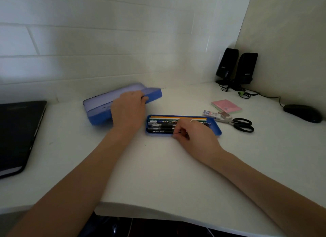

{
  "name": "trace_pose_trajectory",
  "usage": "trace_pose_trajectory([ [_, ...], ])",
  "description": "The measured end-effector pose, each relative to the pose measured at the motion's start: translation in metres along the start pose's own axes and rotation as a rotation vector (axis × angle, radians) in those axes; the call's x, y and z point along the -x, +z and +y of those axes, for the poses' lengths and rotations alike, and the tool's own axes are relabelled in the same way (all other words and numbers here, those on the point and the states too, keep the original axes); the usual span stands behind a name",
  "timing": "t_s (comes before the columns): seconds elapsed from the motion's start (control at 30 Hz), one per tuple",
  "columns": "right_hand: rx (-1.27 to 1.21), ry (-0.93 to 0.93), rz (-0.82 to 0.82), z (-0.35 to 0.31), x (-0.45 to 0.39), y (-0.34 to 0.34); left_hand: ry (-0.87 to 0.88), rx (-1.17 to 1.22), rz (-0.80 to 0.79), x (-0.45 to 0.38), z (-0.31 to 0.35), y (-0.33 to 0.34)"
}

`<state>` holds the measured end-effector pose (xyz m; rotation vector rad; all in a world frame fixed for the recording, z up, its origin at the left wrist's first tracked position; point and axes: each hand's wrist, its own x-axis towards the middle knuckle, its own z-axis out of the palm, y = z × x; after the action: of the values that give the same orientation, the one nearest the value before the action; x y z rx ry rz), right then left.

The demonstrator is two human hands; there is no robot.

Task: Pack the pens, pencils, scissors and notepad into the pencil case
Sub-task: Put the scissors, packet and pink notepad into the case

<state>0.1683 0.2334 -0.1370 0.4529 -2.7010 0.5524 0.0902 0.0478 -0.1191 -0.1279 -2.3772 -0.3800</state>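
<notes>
A person sits at a white desk (pixel 158 166), seen from above through a head-worn camera, both bare forearms reaching forward. The left hand (pixel 128 109) lies flat, fingers spread, on a blue pencil case body (pixel 98 113) that sits tilted toward the back wall. The right hand (pixel 192 134) rests on the near edge of a shallow blue tray (pixel 216 129) in the middle of the desk, with its fingers curled around something small; what they pinch cannot be told. The 2 hands are apart.

The tray already holds several black pens (pixel 162 128) lying side by side and, behind them, pencils (pixel 169 117) along the far edge. To the right, still outside the case, lie black-handled scissors (pixel 242 124), a pink notepad (pixel 225 105), and a small white box (pixel 210 113) just beside the scissors.

The step in hand appears to be settling the pens into the tray. Roughly half of the packing looks done. The next move probably calls for the right hand to reach right for the scissors or notepad, then find flat room for them among the pens. A closed laptop (pixel 19 131) sits at left; 2 speakers (pixel 236 67) and a mouse (pixel 302 113) sit at right.
</notes>
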Motion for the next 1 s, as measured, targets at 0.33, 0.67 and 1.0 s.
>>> trace_pose_trajectory([
  [0.33,0.156,0.097,0.1,-0.008,-0.063,0.03,0.253,0.359,0.291,0.007,0.005,-0.006],
  [0.67,-0.345,0.263,0.197,0.013,-0.073,0.024,0.438,0.428,-0.006,0.014,0.017,-0.001],
  [1.0,-0.315,0.472,0.412,0.078,-0.024,-0.033,0.696,0.373,-0.497,0.043,0.047,-0.008],
])
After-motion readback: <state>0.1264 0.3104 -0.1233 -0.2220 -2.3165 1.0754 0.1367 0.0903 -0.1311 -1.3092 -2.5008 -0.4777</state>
